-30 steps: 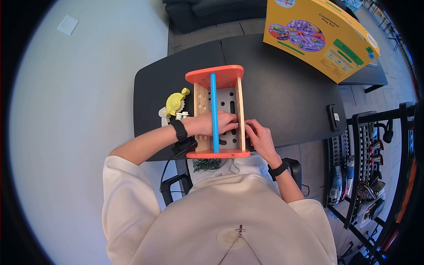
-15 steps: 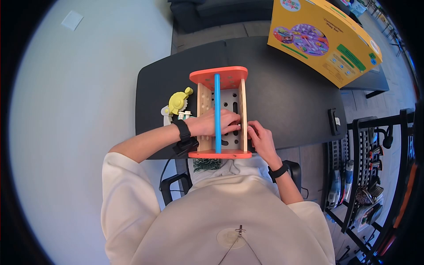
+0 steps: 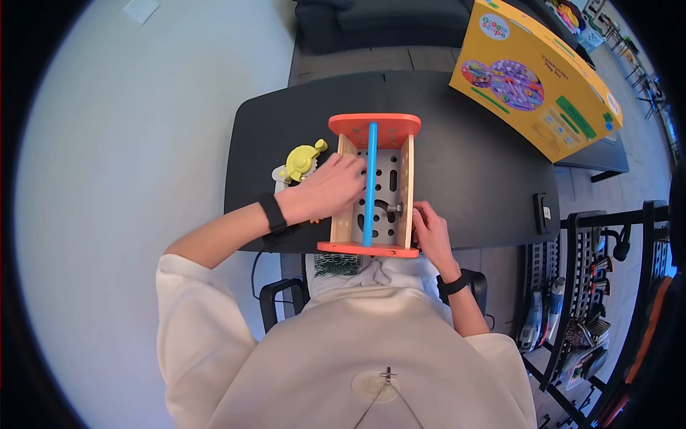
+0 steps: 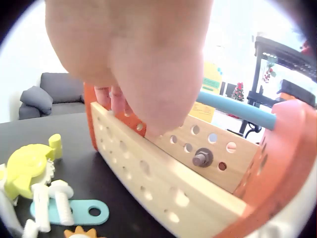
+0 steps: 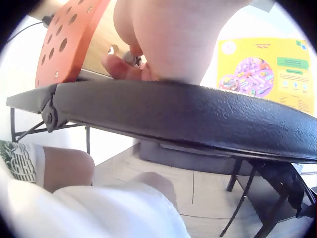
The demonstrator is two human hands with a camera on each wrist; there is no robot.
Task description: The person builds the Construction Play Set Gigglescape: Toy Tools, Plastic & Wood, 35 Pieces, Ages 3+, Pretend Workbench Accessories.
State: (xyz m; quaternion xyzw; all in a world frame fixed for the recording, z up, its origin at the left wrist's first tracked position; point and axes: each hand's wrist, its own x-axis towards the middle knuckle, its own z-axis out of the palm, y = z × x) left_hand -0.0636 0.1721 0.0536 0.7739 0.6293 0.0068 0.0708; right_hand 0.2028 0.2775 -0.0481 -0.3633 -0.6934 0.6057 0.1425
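Observation:
A toy toolbox has orange ends, pale wooden side walls (image 4: 133, 168) full of holes and a blue handle rod (image 3: 371, 186). Through its right wall pokes a grey bolt (image 3: 393, 208), its threaded end inside with a round collar against the wood. My right hand (image 3: 434, 232) is outside that wall, its fingers and thumb pinching the bolt's grey head (image 5: 131, 57). Over the left wall my left hand (image 3: 325, 189) hovers, fingers loosely bent and pointing down toward the box, with nothing seen in them.
Left of the box lie a yellow toy saw (image 4: 27, 168), white screws (image 4: 62, 201), a teal strip (image 4: 94, 212) and an orange gear (image 4: 78, 232). A yellow play-set carton (image 3: 536, 79) stands at the back right. A small black device (image 3: 542, 213) lies by the table's right edge.
My left hand has left the inside of the right wall and drawn back over the left wall, leaving the bolt in sight. My right hand stays by the right wall.

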